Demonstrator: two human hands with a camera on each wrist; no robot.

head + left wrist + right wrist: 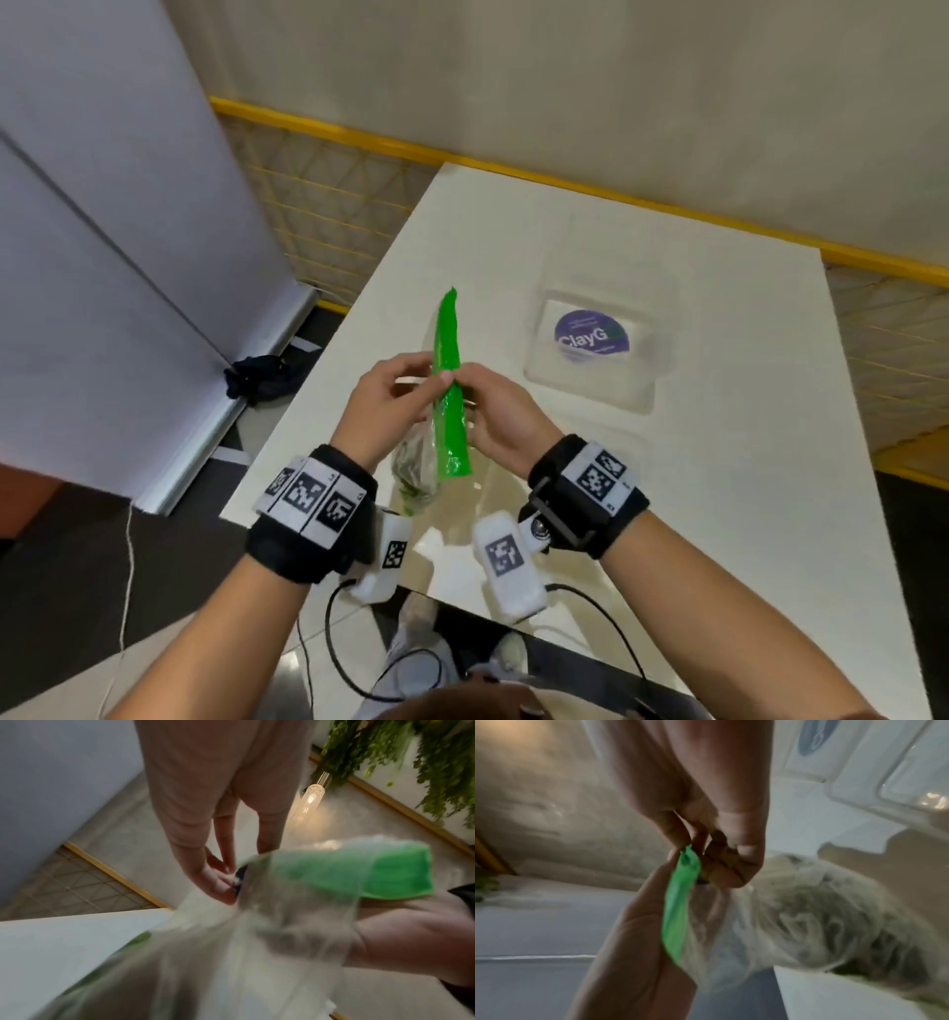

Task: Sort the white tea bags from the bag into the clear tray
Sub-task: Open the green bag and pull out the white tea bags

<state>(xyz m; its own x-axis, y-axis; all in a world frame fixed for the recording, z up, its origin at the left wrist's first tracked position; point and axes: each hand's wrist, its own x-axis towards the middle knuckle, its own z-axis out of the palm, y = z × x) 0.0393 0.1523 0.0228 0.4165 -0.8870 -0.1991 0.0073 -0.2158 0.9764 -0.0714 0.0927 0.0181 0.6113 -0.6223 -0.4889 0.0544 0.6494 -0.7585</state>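
Table (693, 488), white and broad, carries a clear tray (590, 383) with a purple round label, set to the right of the hands. Held up above the table, a clear bag (426, 462) with a green top strip hangs between the left hand (382, 406) and right hand (506, 411), both sets of fingers pinching that strip. Pale tea bags (821, 923) show blurred inside the bag.

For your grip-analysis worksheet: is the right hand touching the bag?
Touching. In the head view the right hand pinches the bag at its green strip; the right wrist view shows the same pinch.
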